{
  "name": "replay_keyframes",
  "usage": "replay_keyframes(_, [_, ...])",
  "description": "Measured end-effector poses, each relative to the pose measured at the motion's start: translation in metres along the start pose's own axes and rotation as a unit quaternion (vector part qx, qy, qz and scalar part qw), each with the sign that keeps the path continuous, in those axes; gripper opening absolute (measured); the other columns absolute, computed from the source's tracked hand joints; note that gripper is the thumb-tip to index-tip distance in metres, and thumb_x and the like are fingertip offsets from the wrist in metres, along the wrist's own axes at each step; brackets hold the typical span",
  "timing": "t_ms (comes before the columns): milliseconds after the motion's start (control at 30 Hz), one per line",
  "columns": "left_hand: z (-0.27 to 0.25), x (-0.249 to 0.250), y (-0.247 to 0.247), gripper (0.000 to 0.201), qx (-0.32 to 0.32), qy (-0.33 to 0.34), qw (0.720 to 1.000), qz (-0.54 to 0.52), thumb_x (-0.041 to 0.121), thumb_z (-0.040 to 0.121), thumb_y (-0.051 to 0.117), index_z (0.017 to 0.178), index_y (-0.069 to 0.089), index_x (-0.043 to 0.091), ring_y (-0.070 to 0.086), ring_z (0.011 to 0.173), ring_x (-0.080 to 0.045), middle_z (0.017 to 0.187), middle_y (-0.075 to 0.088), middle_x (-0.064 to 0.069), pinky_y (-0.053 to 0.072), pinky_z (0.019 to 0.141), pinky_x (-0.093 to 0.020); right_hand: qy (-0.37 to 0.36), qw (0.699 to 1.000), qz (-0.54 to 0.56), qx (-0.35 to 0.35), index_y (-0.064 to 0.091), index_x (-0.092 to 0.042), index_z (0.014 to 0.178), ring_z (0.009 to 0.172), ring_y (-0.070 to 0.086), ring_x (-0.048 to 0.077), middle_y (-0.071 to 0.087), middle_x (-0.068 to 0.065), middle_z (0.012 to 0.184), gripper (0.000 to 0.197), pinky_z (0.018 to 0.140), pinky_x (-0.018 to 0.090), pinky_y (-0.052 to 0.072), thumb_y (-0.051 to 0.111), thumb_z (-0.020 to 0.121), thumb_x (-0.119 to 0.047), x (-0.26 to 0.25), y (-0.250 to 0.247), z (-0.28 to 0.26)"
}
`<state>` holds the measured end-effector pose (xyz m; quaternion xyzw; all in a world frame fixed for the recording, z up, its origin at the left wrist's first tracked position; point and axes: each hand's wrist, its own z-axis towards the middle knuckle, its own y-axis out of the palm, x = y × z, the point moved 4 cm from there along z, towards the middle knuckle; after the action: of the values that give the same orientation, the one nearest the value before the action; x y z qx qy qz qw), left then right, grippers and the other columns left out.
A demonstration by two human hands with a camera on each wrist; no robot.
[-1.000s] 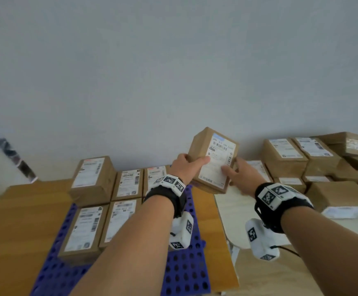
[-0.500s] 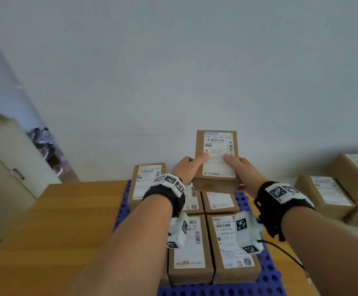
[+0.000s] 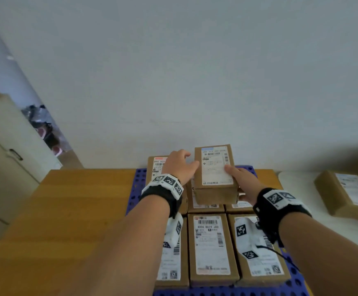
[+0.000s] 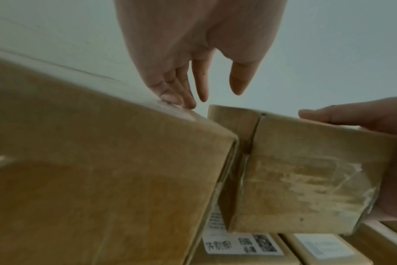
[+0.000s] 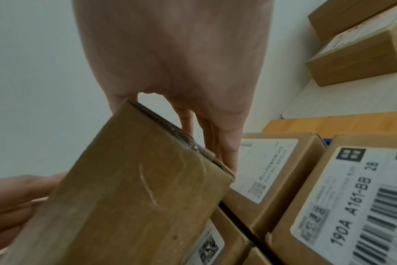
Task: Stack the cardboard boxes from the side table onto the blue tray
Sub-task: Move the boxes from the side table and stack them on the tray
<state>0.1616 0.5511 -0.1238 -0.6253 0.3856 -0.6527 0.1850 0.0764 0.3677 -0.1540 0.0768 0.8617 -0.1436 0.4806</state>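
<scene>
A small cardboard box point(image 3: 215, 174) with a white label is held by my right hand point(image 3: 237, 182), thumb on the label and fingers at its right side. It hangs tilted just over the back middle box on the blue tray point(image 3: 134, 189); I cannot tell if it touches. In the right wrist view the same box point(image 5: 129, 197) fills the lower left. My left hand point(image 3: 182, 163) is off it, fingers straight, fingertips on the taller stacked box point(image 4: 102, 170) at the tray's back left. The held box point(image 4: 306, 170) shows beside that one.
The tray lies on a wooden table point(image 3: 67, 210) and carries several labelled boxes in two rows. To the right, a white side table point(image 3: 301, 180) holds more boxes point(image 3: 348, 193). A wall stands close behind the tray, and a cream cabinet point(image 3: 3, 146) is at the left.
The box has come from the side table to over the tray's back row and gone lower. My left hand has let go of it and now touches the neighbouring stacked box.
</scene>
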Motion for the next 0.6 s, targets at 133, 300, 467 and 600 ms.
replay_keyframes(133, [0.006,-0.007,0.008,0.056,-0.003,0.003,1.000,0.010,0.042,0.081,0.067,0.133,0.054,0.024,0.060,0.112,-0.018,0.128,0.057,0.002,0.054,0.093,-0.038,0.021,0.999,-0.016,-0.030,0.061,-0.020,0.116,0.103,0.064,0.027,0.070,0.004,0.109,0.036,0.097,0.048,0.050,0.053,0.095,-0.048,0.008,0.013,0.005])
replay_keyframes(300, [0.009,-0.007,0.013,0.061,0.002,0.023,0.999,0.043,0.037,0.077,0.070,0.134,0.054,0.024,0.055,0.117,-0.021,0.135,0.051,0.001,0.052,0.096,-0.041,0.028,0.998,-0.026,-0.041,0.060,-0.020,0.118,0.103,0.065,0.026,0.070,0.004,0.110,0.037,0.091,0.045,0.052,0.054,0.095,-0.048,0.008,0.019,0.006])
replay_keyframes(467, [0.010,-0.009,0.015,0.065,-0.009,0.033,0.998,0.050,0.032,0.077,0.070,0.138,0.050,0.024,0.050,0.124,-0.020,0.138,0.051,0.003,0.048,0.101,-0.042,0.032,0.998,-0.027,-0.051,0.060,-0.019,0.115,0.098,0.064,0.023,0.070,0.004,0.107,0.030,0.086,0.041,0.052,0.054,0.096,-0.041,0.008,0.020,0.007])
replay_keyframes(600, [0.009,-0.006,0.016,0.064,-0.010,0.037,0.998,0.054,0.033,0.075,0.069,0.136,0.051,0.025,0.050,0.122,-0.018,0.131,0.055,0.006,0.049,0.099,-0.041,0.033,0.997,-0.037,-0.051,0.060,-0.022,0.112,0.098,0.064,0.022,0.069,0.004,0.106,0.024,0.084,0.041,0.053,0.055,0.096,-0.039,0.008,0.020,0.007])
